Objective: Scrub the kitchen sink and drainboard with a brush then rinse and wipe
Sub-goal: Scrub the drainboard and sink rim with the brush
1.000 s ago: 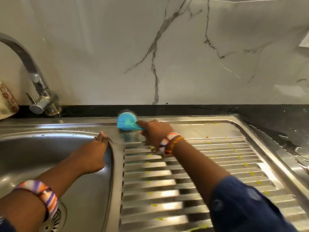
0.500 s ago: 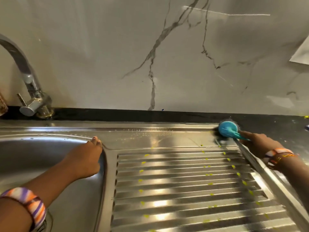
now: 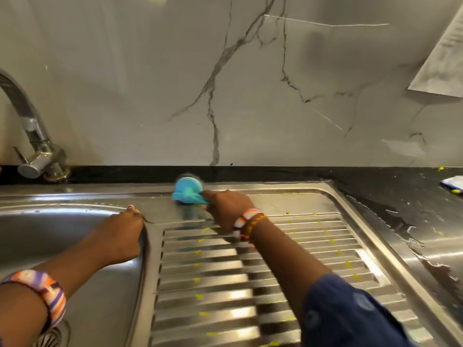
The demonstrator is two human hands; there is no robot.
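No text could be read: the white paper sheet (image 3: 441, 56) at the upper right of the frame carried printed lines too blurred to make out.

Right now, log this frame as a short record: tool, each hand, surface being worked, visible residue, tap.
tool: blue brush, blurred, on the flat back strip of the drainboard
right hand: grips the brush handle
left hand: rests on the rim between sink basin and drainboard, holding nothing
residue: yellow specks scattered over the drainboard ridges
tap: no water seen running
stage: scrubbing; rinse and wipe not yet done
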